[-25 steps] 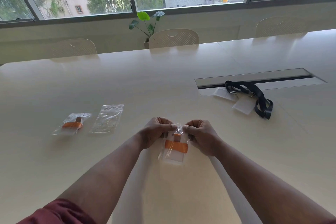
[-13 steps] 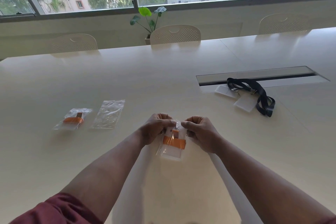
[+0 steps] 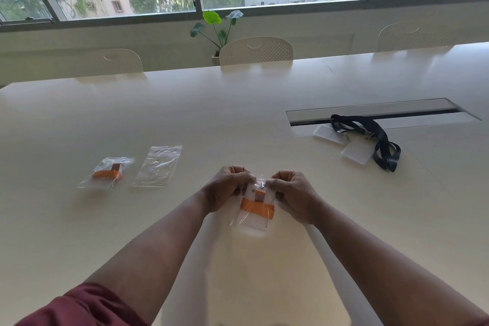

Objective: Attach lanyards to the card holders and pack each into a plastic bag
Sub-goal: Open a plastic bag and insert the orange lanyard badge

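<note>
A clear plastic bag point(image 3: 252, 222) hangs between my hands above the table, holding a card holder with a folded orange lanyard point(image 3: 258, 208). My left hand point(image 3: 226, 188) pinches the bag's top left edge and my right hand point(image 3: 293, 194) pinches its top right edge. At the left lie a packed bag with an orange lanyard point(image 3: 107, 173) and an empty plastic bag point(image 3: 158, 165). Two clear card holders point(image 3: 354, 152) with black lanyards point(image 3: 381, 143) lie at the right.
The large pale table point(image 3: 238, 114) has a recessed cable slot point(image 3: 378, 114) behind the black lanyards. White chairs point(image 3: 255, 50) stand along the far edge, with a potted plant point(image 3: 218, 29) under the windows.
The bag with the orange lanyard stays pinched between both hands at the same spot; my fingers have shifted slightly along its top edge. The view has tilted a little.
</note>
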Action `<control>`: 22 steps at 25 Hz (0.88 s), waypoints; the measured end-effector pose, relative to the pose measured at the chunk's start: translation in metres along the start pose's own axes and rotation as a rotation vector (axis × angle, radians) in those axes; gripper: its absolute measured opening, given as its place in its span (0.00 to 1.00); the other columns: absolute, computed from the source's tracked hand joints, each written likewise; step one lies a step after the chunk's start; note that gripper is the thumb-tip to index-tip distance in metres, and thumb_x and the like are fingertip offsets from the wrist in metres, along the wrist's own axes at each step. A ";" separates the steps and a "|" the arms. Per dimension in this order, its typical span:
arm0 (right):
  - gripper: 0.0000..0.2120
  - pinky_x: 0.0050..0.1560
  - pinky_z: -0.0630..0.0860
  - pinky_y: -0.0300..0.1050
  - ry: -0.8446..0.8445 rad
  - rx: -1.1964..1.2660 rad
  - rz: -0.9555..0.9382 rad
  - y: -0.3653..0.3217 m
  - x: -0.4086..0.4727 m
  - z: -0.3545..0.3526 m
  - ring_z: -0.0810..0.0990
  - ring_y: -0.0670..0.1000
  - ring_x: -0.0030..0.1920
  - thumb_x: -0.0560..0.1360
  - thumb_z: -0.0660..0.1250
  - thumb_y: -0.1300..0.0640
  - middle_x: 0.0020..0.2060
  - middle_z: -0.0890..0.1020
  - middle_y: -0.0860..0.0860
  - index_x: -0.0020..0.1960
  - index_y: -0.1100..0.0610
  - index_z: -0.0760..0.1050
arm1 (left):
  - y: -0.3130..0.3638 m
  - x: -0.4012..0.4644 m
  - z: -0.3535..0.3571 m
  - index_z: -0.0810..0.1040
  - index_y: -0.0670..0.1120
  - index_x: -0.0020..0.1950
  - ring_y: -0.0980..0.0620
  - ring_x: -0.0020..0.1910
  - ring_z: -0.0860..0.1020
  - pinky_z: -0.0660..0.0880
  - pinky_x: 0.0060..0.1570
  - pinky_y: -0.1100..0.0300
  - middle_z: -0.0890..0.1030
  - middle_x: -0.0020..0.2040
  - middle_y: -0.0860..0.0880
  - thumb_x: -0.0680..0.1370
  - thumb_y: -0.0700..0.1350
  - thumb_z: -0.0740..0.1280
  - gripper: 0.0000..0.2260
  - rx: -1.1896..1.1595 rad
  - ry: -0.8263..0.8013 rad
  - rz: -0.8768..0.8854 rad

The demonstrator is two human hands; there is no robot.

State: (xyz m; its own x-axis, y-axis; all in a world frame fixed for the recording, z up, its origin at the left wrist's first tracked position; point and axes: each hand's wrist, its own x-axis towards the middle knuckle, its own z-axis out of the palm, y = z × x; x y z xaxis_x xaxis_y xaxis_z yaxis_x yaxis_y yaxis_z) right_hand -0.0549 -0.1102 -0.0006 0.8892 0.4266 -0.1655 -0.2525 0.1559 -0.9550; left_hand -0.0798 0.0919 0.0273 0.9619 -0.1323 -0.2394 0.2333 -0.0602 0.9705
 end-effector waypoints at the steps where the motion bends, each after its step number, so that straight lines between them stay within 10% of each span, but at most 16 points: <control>1: 0.12 0.29 0.68 0.42 0.004 0.004 -0.003 0.000 -0.001 0.000 0.71 0.48 0.29 0.76 0.71 0.64 0.29 0.74 0.55 0.34 0.56 0.80 | -0.001 0.001 -0.001 0.79 0.44 0.38 0.49 0.35 0.72 0.69 0.37 0.56 0.76 0.37 0.44 0.73 0.42 0.73 0.06 -0.017 0.000 -0.003; 22: 0.13 0.26 0.69 0.39 0.059 0.146 -0.122 0.002 -0.006 -0.003 0.71 0.49 0.26 0.74 0.75 0.59 0.27 0.77 0.56 0.33 0.58 0.76 | -0.012 -0.001 0.002 0.82 0.43 0.37 0.48 0.33 0.70 0.67 0.37 0.54 0.77 0.35 0.43 0.79 0.42 0.72 0.11 -0.257 0.250 0.062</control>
State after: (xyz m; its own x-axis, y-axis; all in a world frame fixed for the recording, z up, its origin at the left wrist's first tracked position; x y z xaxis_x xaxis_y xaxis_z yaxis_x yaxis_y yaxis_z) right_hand -0.0593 -0.1154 -0.0023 0.9364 0.3441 -0.0688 -0.1902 0.3331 -0.9235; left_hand -0.0838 0.0906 0.0160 0.9731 0.1202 -0.1964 0.1709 0.1947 0.9658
